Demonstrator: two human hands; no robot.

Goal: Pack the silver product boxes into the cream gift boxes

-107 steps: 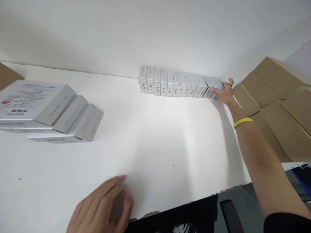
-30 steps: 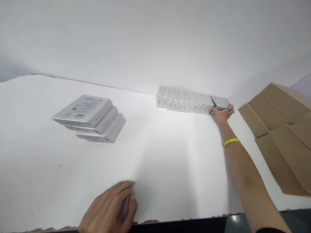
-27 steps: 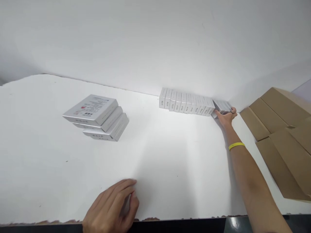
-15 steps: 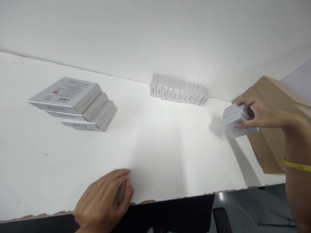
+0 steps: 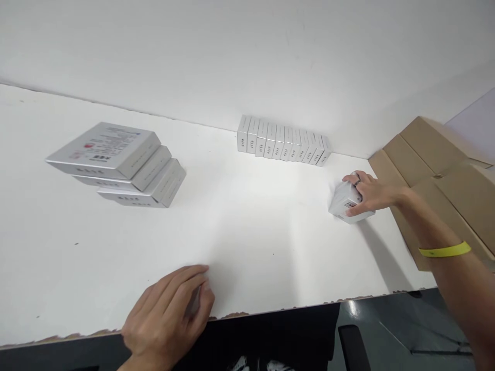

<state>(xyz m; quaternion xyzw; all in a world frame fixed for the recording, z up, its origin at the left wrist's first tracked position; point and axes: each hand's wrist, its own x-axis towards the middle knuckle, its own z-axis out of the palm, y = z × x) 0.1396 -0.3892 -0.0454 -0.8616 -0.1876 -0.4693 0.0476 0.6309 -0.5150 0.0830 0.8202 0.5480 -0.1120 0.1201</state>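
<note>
My right hand (image 5: 365,195) grips a few small white boxes (image 5: 344,202), thumb on the near side and fingers over the far side. The boxes are at the tabletop on the right; whether they touch it I cannot tell, and their exact number is hidden by the hand. My left hand (image 5: 174,304) rests at the front edge of the white table (image 5: 247,226), loosely curved, with a gap between thumb and fingers and nothing in it.
Along the back wall stands a row of several upright white boxes (image 5: 284,141). On the left is an uneven stack of flat white boxes (image 5: 116,159) with printed labels. A brown cardboard carton (image 5: 406,170) lies with spread flaps at the right. A dark armrest (image 5: 353,348) shows below the table edge.
My right hand has moved left and away from the carton, bringing the white boxes down to the tabletop. My left hand has barely moved.
</note>
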